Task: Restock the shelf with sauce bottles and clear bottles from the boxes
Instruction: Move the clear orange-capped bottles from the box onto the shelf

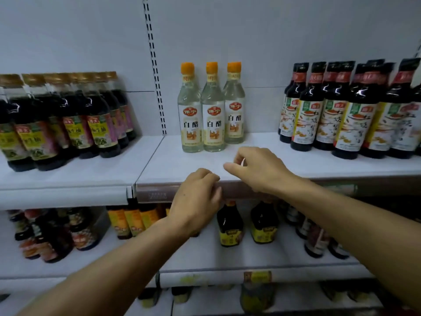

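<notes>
Both empty — left hand (195, 199), right hand (257, 169) loosely curled.

Both bare forearms reach forward and upward, converging toward the middle. Left hand (196, 197): back facing up, fingers curled under loosely, nothing visibly held. Right hand (257, 169): slightly higher and further forward, wrist bent, thumb (230, 167) stretched out leftward, fingers curled down, holding nothing; the two hands near but apart.
</notes>
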